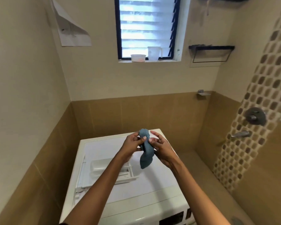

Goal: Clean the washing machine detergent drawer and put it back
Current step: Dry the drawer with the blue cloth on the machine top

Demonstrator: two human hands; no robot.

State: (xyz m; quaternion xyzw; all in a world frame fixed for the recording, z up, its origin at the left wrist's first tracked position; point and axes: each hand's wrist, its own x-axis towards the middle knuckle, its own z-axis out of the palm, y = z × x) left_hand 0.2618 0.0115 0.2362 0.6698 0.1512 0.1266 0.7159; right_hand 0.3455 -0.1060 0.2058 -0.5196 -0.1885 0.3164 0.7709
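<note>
A blue-grey cloth [146, 153] hangs twisted between both hands above the white washing machine [161, 189]. My left hand [132, 143] pinches the cloth near its upper end. My right hand [161, 144] grips it from the right side, fingers curled round the middle. The white detergent drawer [102, 166] lies on top of the machine, below my left forearm, which hides part of it. A clear insert piece sits at the drawer's left end.
Brown tiled walls close in on the machine's left and back. A shower mixer [255, 117] and tap [241, 134] stick out of the right wall. A tub [138, 57] and jug [154, 53] stand on the window sill.
</note>
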